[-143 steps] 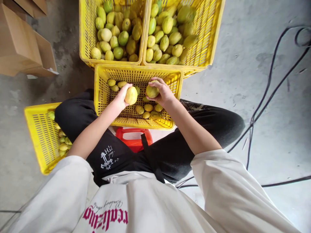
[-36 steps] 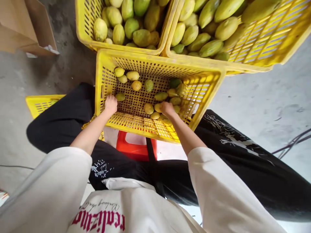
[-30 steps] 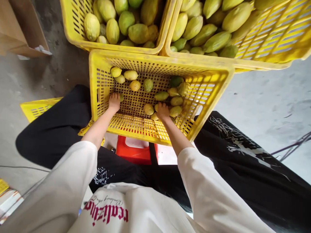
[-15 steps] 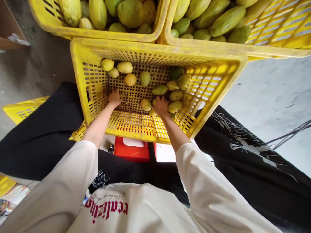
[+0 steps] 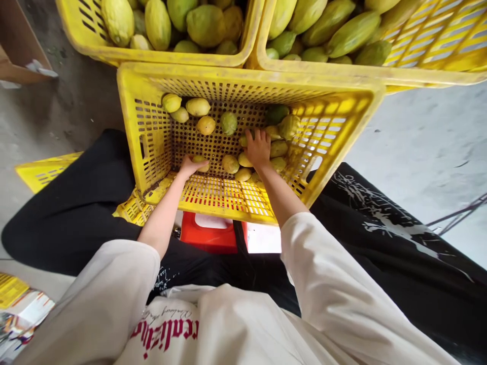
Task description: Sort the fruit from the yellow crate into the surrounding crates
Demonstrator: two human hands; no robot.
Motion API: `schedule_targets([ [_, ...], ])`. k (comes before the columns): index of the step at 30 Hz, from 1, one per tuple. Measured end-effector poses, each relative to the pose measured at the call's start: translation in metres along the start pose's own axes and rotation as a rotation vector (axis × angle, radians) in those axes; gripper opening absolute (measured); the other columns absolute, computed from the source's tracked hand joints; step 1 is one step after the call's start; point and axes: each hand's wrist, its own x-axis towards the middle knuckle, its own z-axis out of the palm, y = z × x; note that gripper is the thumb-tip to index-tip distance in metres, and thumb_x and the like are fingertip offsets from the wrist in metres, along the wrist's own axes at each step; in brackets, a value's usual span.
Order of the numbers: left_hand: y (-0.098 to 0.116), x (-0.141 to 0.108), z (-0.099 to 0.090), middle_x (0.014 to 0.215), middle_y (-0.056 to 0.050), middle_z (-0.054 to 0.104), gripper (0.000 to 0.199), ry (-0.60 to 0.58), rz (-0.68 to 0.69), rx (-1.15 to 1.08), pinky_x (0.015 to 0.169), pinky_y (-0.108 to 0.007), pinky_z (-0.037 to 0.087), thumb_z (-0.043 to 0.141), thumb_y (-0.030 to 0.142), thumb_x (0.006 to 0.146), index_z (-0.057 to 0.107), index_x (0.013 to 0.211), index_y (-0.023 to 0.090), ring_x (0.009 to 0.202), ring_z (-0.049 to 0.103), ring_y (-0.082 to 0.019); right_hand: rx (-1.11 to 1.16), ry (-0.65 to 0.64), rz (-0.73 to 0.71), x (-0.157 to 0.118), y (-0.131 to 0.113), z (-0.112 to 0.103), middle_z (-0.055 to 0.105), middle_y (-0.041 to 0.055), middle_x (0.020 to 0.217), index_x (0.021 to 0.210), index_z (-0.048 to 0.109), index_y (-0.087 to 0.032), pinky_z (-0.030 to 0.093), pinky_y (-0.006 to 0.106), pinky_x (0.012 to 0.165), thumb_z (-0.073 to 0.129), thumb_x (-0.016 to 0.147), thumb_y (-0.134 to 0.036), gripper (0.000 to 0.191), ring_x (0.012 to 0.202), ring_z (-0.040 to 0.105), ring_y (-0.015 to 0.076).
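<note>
Inside the yellow plastic crate point(image 5: 152, 72), my left hand point(image 5: 187, 166) is low on the left side. Its fingers are closed round a small yellow-green papaya point(image 5: 201, 163) on the perforated floor. On the right, my right hand point(image 5: 259, 148) curls its fingers over a green papaya point(image 5: 243, 140), which it partly hides. Several papayas lie around that hand, among them a yellowish papaya point(image 5: 230, 163) and a ridged papaya point(image 5: 289, 126). At the far left, a bright yellow papaya point(image 5: 171, 103) sits with a few others, and a round green papaya point(image 5: 229, 123) is near the middle.
Two more yellow crates, a left one point(image 5: 152, 57) and a right one point(image 5: 323, 68), stand against the far side, both holding many papayas. A red object point(image 5: 207, 238) shows beneath the near wall. A cardboard box point(image 5: 21, 45) is at the upper left.
My left hand has moved right and nearer, with the small papaya. My right hand has gone from the near papayas to the green one farther back. The view has shifted slightly.
</note>
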Motion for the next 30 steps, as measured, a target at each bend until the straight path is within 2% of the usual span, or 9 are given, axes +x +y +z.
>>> schedule_targets([
  [4, 0.019, -0.014, -0.008, 0.143, -0.020, 0.092, 0.035, 0.049, -0.213, -0.462, 0.118, -0.041, 0.071, 0.099, 0.043, 0.113, 0.078, 0.133, 0.023, 0.142, 0.088, -0.031, -0.333, -0.068, 0.147, 0.016, -0.015, 0.002, 0.069, 0.0313, 0.174, 0.132, 0.076, -0.013, 0.043, 0.059, 0.147, 0.092, 0.109, -0.020, 0.029, 0.174, 0.053, 0.0472],
  [6, 0.036, -0.027, -0.011, 0.139, -0.014, 0.093, 0.025, 0.052, -0.210, -0.639, 0.114, -0.037, 0.072, 0.091, 0.041, 0.118, 0.078, 0.133, 0.026, 0.143, 0.087, -0.027, -0.351, -0.134, 0.181, 0.010, -0.028, -0.001, 0.066, 0.0333, 0.179, 0.145, 0.074, -0.010, 0.046, 0.056, 0.146, 0.094, 0.105, -0.016, 0.046, 0.170, 0.059, 0.0475],
  [8, 0.054, -0.044, -0.016, 0.142, -0.011, 0.092, 0.024, 0.044, -0.130, -0.714, 0.111, -0.036, 0.074, 0.086, 0.040, 0.120, 0.078, 0.139, 0.029, 0.149, 0.085, -0.026, -0.218, -0.125, 0.186, -0.006, -0.043, -0.005, 0.074, 0.0281, 0.172, 0.154, 0.071, -0.011, 0.051, 0.046, 0.142, 0.093, 0.107, -0.022, 0.053, 0.161, 0.068, 0.0403],
  [10, 0.073, -0.065, -0.023, 0.143, -0.010, 0.091, 0.039, 0.061, -0.015, -0.765, 0.111, -0.039, 0.076, 0.094, 0.041, 0.112, 0.077, 0.145, 0.031, 0.150, 0.084, -0.028, -0.033, -0.029, 0.171, -0.030, -0.061, -0.008, 0.083, 0.0172, 0.160, 0.154, 0.071, -0.018, 0.057, 0.039, 0.135, 0.089, 0.109, -0.033, 0.051, 0.150, 0.074, 0.0327],
  [13, 0.098, -0.104, -0.036, 0.140, -0.005, 0.090, 0.054, 0.069, 0.177, -0.867, 0.118, -0.045, 0.075, 0.101, 0.037, 0.101, 0.076, 0.148, 0.033, 0.145, 0.087, -0.029, 0.228, 0.099, 0.081, -0.074, -0.093, -0.013, 0.084, 0.0100, 0.153, 0.150, 0.071, -0.028, 0.066, 0.043, 0.129, 0.083, 0.104, -0.057, 0.056, 0.147, 0.079, 0.0305],
  [17, 0.117, -0.166, -0.050, 0.159, -0.005, 0.085, 0.047, 0.023, 0.474, -0.880, 0.117, -0.046, 0.076, 0.089, 0.026, 0.104, 0.072, 0.147, 0.033, 0.152, 0.083, -0.032, 0.664, 0.126, -0.242, -0.134, -0.137, -0.022, 0.076, 0.0083, 0.160, 0.146, 0.074, -0.037, 0.071, 0.054, 0.129, 0.092, 0.090, -0.067, 0.066, 0.152, 0.075, 0.0366],
  [21, 0.111, -0.219, -0.049, 0.164, -0.008, 0.082, 0.056, 0.153, 0.653, -0.731, 0.125, -0.051, 0.073, 0.100, 0.040, 0.098, 0.075, 0.148, 0.038, 0.163, 0.077, -0.039, 0.805, 0.065, -0.292, -0.184, -0.170, -0.032, 0.074, 0.0074, 0.157, 0.142, 0.074, -0.043, 0.080, 0.056, 0.106, 0.097, 0.087, -0.078, 0.069, 0.145, 0.077, 0.0401],
  [26, 0.084, -0.244, -0.023, 0.155, -0.007, 0.082, 0.064, 0.170, 0.896, -0.768, 0.125, -0.049, 0.071, 0.106, 0.058, 0.084, 0.075, 0.136, 0.037, 0.149, 0.083, -0.037, 0.848, 0.122, -0.296, -0.228, -0.177, -0.032, 0.083, 0.0082, 0.130, 0.124, 0.070, -0.039, 0.079, 0.054, 0.107, 0.096, 0.085, -0.087, 0.067, 0.139, 0.083, 0.0395],
  [30, 0.073, -0.253, -0.004, 0.130, -0.009, 0.084, 0.060, 0.155, 0.804, -0.916, 0.107, -0.047, 0.075, 0.098, 0.069, 0.085, 0.070, 0.122, 0.032, 0.125, 0.087, -0.033, 0.860, 0.136, -0.171, -0.245, -0.172, -0.028, 0.087, 0.0083, 0.109, 0.111, 0.072, -0.034, 0.081, 0.051, 0.100, 0.086, 0.089, -0.097, 0.068, 0.124, 0.090, 0.0386],
])
